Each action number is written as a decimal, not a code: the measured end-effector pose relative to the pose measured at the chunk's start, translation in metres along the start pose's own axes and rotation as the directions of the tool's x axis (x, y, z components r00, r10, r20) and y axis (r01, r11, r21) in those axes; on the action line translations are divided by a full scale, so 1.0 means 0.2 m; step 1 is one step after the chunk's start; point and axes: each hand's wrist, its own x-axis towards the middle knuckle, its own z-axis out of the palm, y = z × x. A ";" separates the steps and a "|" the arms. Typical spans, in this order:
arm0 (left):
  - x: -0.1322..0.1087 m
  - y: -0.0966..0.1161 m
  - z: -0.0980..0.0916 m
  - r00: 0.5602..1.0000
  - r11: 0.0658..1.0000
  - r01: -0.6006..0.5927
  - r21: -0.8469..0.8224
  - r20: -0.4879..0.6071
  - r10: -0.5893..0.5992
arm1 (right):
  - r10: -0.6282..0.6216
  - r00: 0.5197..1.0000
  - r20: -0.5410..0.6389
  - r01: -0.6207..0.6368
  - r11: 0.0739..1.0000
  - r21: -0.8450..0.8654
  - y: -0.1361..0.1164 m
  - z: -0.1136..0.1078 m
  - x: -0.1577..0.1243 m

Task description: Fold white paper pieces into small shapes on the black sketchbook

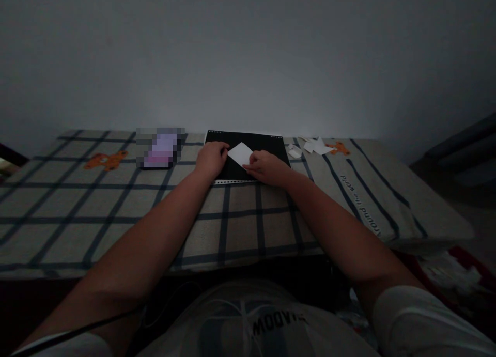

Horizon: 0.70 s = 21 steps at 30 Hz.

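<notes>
A small white paper piece [240, 153] lies tilted on a black sheet [267, 142] with punched edges, at the far middle of the bed. My left hand [211, 159] rests on the sheet with curled fingers pinching the paper's left corner. My right hand [265, 167] is closed too, its fingertips pressing on the paper's lower right edge. Both arms reach straight forward across the plaid cover.
The plaid bedcover [116, 207] with orange bear prints stretches left and right. A blurred pinkish object [160, 148] lies left of the black sheet. Several white paper scraps [313, 146] lie to its right. A plain wall stands behind; clutter sits at the lower right.
</notes>
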 end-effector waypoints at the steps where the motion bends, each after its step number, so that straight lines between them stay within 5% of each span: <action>1: -0.01 0.01 0.00 1.000 1.000 -0.009 0.004 0.000 0.009 | -0.003 1.000 -0.001 0.003 1.000 0.000 0.00 0.00 0.00; 21: 0.02 -0.03 0.00 1.000 1.000 -0.021 0.001 0.009 0.021 | -0.008 1.000 -0.001 0.008 1.000 0.009 0.00 -0.01 -0.01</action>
